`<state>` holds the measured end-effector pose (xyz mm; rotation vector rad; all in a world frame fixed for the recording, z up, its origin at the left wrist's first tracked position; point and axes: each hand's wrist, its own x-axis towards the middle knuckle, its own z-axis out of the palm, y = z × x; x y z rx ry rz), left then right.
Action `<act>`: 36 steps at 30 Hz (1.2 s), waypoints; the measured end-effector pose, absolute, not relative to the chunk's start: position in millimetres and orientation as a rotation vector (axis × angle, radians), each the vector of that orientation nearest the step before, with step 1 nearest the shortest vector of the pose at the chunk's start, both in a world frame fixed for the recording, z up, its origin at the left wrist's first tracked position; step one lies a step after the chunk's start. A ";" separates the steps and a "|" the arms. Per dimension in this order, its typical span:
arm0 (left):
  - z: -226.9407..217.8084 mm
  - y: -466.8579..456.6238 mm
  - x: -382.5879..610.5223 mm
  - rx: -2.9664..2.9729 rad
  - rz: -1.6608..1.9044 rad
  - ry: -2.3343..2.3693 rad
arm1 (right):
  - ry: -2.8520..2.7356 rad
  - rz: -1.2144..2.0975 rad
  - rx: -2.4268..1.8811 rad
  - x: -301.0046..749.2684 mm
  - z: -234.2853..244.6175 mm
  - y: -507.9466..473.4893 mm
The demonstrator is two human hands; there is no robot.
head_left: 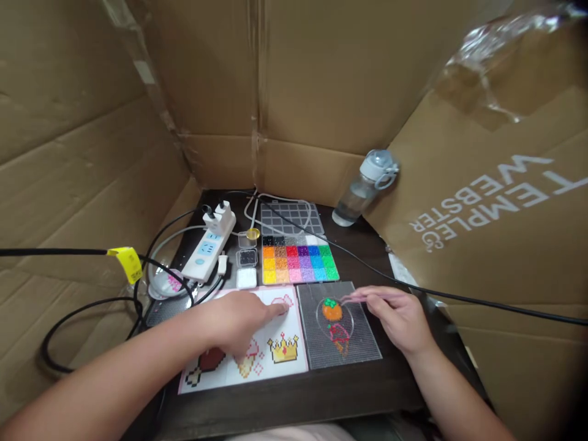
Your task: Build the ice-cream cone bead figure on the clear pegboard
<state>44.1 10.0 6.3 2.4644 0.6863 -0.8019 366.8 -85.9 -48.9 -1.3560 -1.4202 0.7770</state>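
The left hand (241,321) points one extended finger at the white, pink-edged pixel-pattern sheet (289,323); closure of its remaining fingers cannot be determined. The right hand's (399,320) fingers grip slender pink tweezers (357,297) above the transparent square pegboard (362,352), positioned beside the sheet on the dark desk (321,398).

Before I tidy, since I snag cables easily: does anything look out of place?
Yes: a black cable slants across the workspace, past the bead box and right hand, looking stray amid the beadwork.
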 end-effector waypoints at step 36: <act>-1.9 9.5 43.1 2.505 -0.766 0.676 | -1.569 0.977 -1.334 269.6 -48.4 32.4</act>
